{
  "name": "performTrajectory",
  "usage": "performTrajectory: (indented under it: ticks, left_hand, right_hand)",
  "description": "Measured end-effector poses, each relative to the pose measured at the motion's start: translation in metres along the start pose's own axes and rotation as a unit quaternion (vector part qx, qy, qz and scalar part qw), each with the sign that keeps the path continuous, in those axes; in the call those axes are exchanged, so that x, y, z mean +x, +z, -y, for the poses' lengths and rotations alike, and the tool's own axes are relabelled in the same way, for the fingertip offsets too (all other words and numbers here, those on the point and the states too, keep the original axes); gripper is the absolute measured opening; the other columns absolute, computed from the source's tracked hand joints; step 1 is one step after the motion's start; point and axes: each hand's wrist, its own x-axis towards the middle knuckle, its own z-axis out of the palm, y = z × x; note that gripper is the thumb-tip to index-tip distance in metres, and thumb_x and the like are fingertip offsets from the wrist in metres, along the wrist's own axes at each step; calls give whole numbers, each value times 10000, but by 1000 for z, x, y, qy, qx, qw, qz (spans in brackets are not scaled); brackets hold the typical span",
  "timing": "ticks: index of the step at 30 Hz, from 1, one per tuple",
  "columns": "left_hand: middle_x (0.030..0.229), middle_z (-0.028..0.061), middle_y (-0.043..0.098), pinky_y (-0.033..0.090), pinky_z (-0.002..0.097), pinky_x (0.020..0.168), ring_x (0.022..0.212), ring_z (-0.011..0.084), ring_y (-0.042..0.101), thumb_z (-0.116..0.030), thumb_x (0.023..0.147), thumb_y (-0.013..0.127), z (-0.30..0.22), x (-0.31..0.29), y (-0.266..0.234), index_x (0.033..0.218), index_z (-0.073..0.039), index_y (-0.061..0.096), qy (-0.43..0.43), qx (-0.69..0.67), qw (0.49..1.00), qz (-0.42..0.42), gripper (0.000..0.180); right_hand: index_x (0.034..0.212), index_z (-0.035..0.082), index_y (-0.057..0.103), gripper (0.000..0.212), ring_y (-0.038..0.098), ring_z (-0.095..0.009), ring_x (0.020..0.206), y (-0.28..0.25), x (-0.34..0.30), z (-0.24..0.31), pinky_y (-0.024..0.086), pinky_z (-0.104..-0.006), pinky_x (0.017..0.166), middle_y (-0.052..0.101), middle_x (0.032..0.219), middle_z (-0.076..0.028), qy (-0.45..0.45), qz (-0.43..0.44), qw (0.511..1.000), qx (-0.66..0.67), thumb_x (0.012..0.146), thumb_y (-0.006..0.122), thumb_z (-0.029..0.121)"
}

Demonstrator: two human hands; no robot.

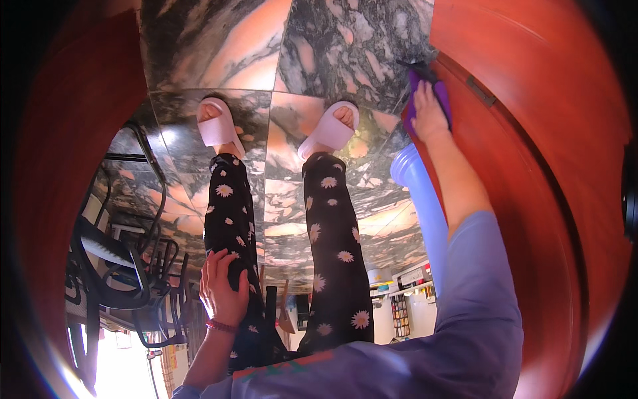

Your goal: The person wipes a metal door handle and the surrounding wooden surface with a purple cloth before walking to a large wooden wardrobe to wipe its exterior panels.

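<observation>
My right hand lies over a purple cloth, pressing it to the lower part of a red-brown wooden panel on the right. The cloth sticks out on both sides of the fingers, and a dark piece shows beyond the fingertips. On the trouser leg at my left knee rests my left hand, its thumb apart from the fingers, holding nothing that I can see. The black trousers have a daisy print.
Pink slippers are on my feet, on a marbled tile floor. A blue-lilac cylindrical bin stands beside my right arm. Black-framed chairs are at the left. Another red-brown panel curves along the left edge.
</observation>
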Motion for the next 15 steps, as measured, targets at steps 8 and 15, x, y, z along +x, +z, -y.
performTrajectory:
  ticks: [8,15]
  left_hand:
    - [1311,98,608,413,500,1092,1340,370,502,-169,844,717,4,-1,-3,1162,-92,652,13,-17,1000,-8,333]
    - [1287,75,621,424,494,1090,1318,359,518,-177,858,708,14,-6,3,1137,-108,660,37,-28,998,-30,292]
  right_hand:
    - [1580,30,339,669,142,-441,1536,46,-27,91,72,-695,1193,268,1660,-164,-90,-21,993,-74,1023,415,393]
    - [1591,44,308,655,129,-397,1550,17,-73,67,45,-737,1187,277,1667,-93,-84,15,993,-75,1035,394,379]
